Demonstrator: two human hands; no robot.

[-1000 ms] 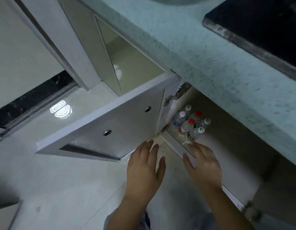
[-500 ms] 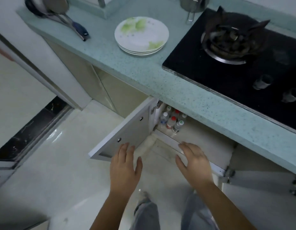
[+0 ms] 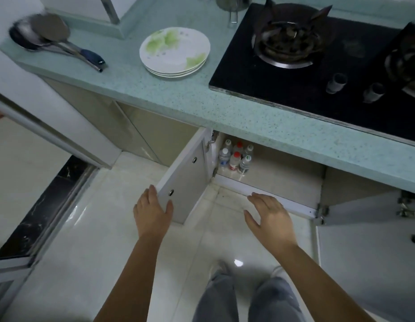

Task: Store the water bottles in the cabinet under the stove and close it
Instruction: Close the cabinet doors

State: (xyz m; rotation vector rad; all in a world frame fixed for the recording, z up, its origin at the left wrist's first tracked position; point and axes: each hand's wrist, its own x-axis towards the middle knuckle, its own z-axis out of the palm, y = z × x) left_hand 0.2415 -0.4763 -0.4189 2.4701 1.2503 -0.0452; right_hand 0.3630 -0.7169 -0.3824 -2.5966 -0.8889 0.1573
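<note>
Several small water bottles point(image 3: 235, 156) with red, white and green caps stand upright in the left corner of the open cabinet point(image 3: 283, 176) under the stove point(image 3: 318, 63). The left cabinet door point(image 3: 185, 180) swings out toward me. My left hand point(image 3: 153, 211) rests flat on its outer edge with fingers spread and holds nothing. My right hand point(image 3: 269, 218) hovers open, palm down, just in front of the cabinet's white bottom rail. The right cabinet door point(image 3: 369, 247) stands wide open at the far right.
The speckled green countertop point(image 3: 202, 101) carries a stack of plates point(image 3: 175, 52) and metal ladles point(image 3: 55, 40) on the left. The glossy white floor point(image 3: 97, 240) lies below. My legs in grey trousers point(image 3: 243, 298) show at the bottom. A dark door sill point(image 3: 39, 212) runs at left.
The view has pulled back and up, so the countertop and stove show now. My left hand has come onto the left door's edge. Both hands have drawn back from the bottles.
</note>
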